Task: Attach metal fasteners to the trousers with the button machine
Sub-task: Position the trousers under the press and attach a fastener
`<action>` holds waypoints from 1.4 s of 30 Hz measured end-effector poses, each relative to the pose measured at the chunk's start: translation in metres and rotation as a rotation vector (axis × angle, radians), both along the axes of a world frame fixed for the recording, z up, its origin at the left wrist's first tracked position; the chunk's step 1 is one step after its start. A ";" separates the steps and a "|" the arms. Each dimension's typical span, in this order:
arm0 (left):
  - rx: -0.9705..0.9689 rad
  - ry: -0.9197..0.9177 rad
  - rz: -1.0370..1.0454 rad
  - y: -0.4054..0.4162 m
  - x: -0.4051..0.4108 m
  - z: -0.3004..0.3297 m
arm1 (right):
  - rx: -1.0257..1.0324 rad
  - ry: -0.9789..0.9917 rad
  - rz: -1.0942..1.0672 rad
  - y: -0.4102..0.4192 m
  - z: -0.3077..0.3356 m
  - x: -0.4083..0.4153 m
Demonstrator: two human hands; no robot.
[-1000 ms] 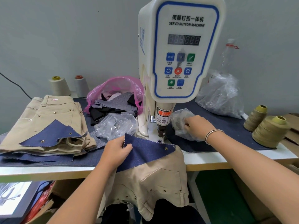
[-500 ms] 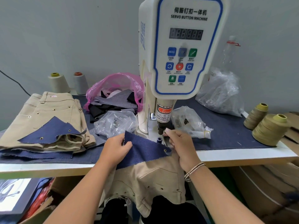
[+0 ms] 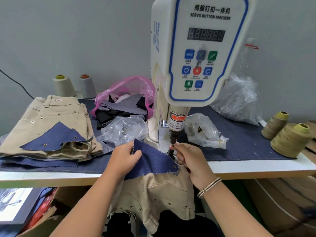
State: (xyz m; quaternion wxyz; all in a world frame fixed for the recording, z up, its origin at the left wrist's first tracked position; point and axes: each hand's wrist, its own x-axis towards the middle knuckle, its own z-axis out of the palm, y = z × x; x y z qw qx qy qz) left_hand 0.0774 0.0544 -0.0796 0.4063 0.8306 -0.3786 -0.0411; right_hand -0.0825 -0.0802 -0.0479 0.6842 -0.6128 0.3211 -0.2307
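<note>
At the punch: fastener loading.
Your right hand (image 3: 191, 159) pinches at the button machine (image 3: 173, 142) die, 12 o'clock; left hand (image 3: 125, 158) grips denim patch (image 3: 153, 161) over trousers (image 3: 153, 199).

Bare forearms, no sleeves; a striped cord bracelet (image 3: 209, 187) circles the right wrist.

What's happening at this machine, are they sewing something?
Not sewing: a person is working at a servo button machine that presses metal fasteners into cloth. The left hand holds a blue denim piece lying over beige trousers at the table's edge. The right hand has its fingertips at the machine's punch head, apparently placing a fastener. A pile of beige trousers lies to the left.
</note>
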 end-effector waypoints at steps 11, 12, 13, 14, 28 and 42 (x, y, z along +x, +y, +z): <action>-0.005 -0.014 0.019 -0.001 0.000 -0.001 | 0.299 -0.132 0.182 -0.008 0.010 -0.003; -0.004 -0.014 0.021 -0.001 0.000 -0.001 | 0.289 -0.133 0.161 -0.007 0.010 -0.004; -0.001 -0.015 0.022 -0.001 0.000 -0.001 | 0.278 -0.130 0.151 -0.006 0.010 -0.004; 0.001 -0.016 0.022 -0.001 0.001 -0.001 | 0.272 -0.128 0.151 -0.006 0.010 -0.004; -0.003 -0.025 0.018 -0.001 0.002 -0.003 | 0.094 -0.144 0.139 -0.003 -0.002 -0.002; -0.025 -0.029 0.013 -0.001 0.003 -0.006 | -0.017 -0.061 0.100 0.003 0.002 -0.002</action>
